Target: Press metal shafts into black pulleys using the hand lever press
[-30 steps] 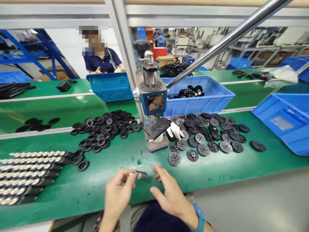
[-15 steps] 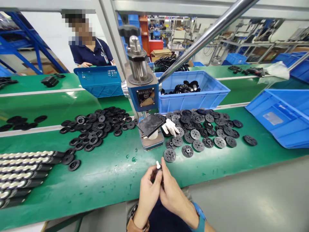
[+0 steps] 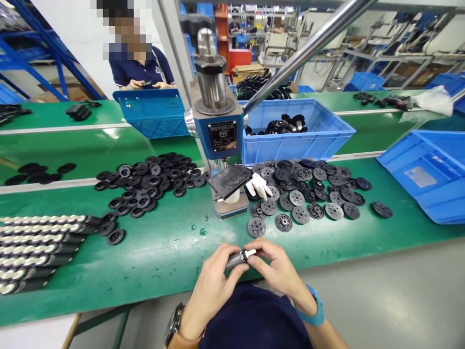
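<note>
My left hand [image 3: 218,274] is closed around a dark grey cylinder [image 3: 235,260] with a black collar and a white stem. The cylinder lies roughly level, its white stem pointing right. At that end my right hand [image 3: 274,264] pinches the part near the collar with thumb and forefinger. Both hands are low over the front edge of the green bench. Beyond them stands a blue hand press [image 3: 222,138] with a black block [image 3: 228,182] tilted on its base. White glove fingers [image 3: 259,185] lie beside the base, and several black discs [image 3: 283,223] are spread to the right.
Small black wheels [image 3: 143,201] are heaped left of the press. Rows of black-and-cream cylinders [image 3: 43,242] lie at far left. A blue bin [image 3: 298,145] of black parts stands behind; another blue bin [image 3: 421,179] tilts at right. A co-worker [image 3: 140,72] stands across the bench behind a blue basket [image 3: 152,116].
My hands have moved apart and the cylinder has turned from pointing away to lying sideways, more of it showing. The view has shifted slightly. The co-worker now holds a dark object.
</note>
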Action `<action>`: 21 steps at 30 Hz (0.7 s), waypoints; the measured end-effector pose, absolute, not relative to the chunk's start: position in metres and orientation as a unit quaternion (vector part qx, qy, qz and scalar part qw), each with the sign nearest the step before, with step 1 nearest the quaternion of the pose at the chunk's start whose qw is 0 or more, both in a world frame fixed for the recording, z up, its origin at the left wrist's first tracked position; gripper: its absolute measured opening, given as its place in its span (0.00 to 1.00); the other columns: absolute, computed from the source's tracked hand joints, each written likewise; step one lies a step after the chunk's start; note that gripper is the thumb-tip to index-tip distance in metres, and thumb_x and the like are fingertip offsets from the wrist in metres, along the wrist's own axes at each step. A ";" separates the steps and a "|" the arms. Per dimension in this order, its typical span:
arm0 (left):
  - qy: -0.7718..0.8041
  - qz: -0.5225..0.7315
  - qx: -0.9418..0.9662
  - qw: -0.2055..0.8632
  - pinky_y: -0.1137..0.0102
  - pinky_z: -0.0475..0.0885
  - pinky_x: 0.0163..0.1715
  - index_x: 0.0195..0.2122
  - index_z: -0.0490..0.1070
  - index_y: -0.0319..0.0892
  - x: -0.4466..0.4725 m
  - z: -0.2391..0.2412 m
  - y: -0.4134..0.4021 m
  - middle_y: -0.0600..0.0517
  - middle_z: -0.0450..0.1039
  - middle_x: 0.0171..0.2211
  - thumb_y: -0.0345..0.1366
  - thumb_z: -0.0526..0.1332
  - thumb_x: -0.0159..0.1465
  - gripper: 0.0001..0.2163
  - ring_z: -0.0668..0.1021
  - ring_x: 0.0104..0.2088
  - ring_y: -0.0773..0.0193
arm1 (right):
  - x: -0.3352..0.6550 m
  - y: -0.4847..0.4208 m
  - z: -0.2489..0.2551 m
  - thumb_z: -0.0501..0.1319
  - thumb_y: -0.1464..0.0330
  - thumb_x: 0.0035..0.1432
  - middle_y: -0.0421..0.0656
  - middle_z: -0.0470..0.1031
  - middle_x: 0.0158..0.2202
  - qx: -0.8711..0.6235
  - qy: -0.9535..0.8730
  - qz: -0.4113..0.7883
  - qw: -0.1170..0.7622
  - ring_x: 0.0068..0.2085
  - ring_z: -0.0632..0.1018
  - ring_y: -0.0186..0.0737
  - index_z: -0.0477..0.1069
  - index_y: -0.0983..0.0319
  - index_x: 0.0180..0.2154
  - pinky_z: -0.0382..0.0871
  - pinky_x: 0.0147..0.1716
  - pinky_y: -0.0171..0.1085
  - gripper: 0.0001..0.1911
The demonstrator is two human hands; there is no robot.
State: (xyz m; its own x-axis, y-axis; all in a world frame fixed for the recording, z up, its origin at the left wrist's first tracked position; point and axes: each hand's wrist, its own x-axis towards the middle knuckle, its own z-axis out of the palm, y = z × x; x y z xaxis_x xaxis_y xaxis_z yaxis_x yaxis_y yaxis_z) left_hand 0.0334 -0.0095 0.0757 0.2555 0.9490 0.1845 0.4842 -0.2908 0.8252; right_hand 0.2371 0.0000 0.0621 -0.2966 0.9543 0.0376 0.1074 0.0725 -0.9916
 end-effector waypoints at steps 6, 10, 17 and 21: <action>0.494 0.355 0.728 0.315 0.66 0.78 0.37 0.47 0.71 0.48 0.034 0.080 -0.014 0.50 0.78 0.39 0.34 0.66 0.67 0.09 0.82 0.36 0.58 | 0.237 -0.004 0.050 0.68 0.57 0.63 0.44 0.81 0.40 -0.424 -0.514 0.620 0.414 0.40 0.82 0.39 0.77 0.61 0.48 0.78 0.42 0.36 0.17; 0.481 0.353 0.739 0.314 0.66 0.78 0.37 0.47 0.70 0.47 0.033 0.079 -0.017 0.50 0.78 0.39 0.34 0.64 0.69 0.07 0.82 0.37 0.58 | 0.238 -0.005 0.051 0.71 0.59 0.60 0.43 0.81 0.40 -0.424 -0.542 0.604 0.403 0.40 0.82 0.39 0.78 0.61 0.47 0.77 0.43 0.36 0.18; 0.489 0.367 0.729 0.307 0.68 0.78 0.38 0.47 0.69 0.48 0.033 0.072 -0.022 0.50 0.78 0.40 0.34 0.63 0.70 0.07 0.82 0.38 0.59 | 0.230 -0.007 0.054 0.68 0.57 0.63 0.43 0.82 0.38 -0.417 -0.499 0.629 0.425 0.37 0.82 0.37 0.77 0.62 0.47 0.77 0.39 0.34 0.17; 0.505 0.370 0.716 0.308 0.66 0.79 0.36 0.45 0.70 0.47 0.035 0.073 -0.022 0.49 0.79 0.39 0.37 0.63 0.70 0.05 0.83 0.37 0.57 | 0.225 -0.009 0.049 0.71 0.55 0.60 0.43 0.82 0.37 -0.418 -0.447 0.654 0.445 0.36 0.82 0.38 0.78 0.62 0.46 0.79 0.39 0.35 0.19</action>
